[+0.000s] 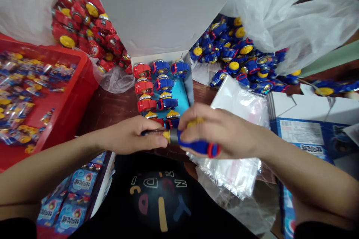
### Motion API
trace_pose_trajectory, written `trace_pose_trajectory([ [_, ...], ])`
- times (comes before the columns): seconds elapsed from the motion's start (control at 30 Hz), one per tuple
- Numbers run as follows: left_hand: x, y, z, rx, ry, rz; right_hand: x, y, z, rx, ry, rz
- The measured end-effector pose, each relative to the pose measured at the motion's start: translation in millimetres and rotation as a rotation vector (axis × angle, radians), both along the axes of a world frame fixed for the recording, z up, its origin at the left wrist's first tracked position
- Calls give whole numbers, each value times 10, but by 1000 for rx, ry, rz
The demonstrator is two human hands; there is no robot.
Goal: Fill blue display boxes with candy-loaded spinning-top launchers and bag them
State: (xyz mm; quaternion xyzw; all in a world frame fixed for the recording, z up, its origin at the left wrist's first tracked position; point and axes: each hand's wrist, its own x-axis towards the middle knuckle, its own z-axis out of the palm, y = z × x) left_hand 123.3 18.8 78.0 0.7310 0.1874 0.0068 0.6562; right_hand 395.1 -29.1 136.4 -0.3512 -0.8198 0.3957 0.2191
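Note:
In front of my chest, my right hand (224,130) wraps round a blue plastic toy (193,147) with a red end and a yellow part on top. The toy's grey cylindrical end (174,136) points left. My left hand (137,134) pinches a small dark tube with a yellow end (166,134), which meets the grey cylinder; fingers partly cover it, and how far it goes in cannot be seen. Just beyond the hands stands an open box (183,93) with a light-blue base, holding rows of red toys (144,86) and blue toys (163,83).
A red crate (84,82) of small packed pieces stands left. Behind lie heaps of red toys (81,18) and blue toys (241,56). Clear plastic bags (232,171) lie right, beside a blue carton (311,130). Blue printed packs (75,194) sit lower left.

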Motion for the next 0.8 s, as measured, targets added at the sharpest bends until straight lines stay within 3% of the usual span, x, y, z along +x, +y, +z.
trace_pose_trajectory([
  [0.13,54,-78,-165,945,-73,302,2,57,-81,-129,132,-173],
  [0.23,89,-42,-305,1218,-126,409,125,114,-108,-96,94,-253],
  [0.33,127,-54,-387,1289,-79,531,358,281,-107,114,-95,-379],
  [0.43,205,-192,-465,1330,-6,391,485,546,-174,224,-489,-433],
  [0.5,276,-291,-536,1351,21,322,431,714,-258,174,-760,-366],
  [0.6,376,-355,-640,1366,26,382,237,896,-360,103,-1031,-208],
  [0.7,424,-364,-672,1354,14,410,84,1005,-400,105,-1140,-77],
  [0.8,305,-376,-589,1275,-26,423,50,1070,-424,59,-1134,-48],
])
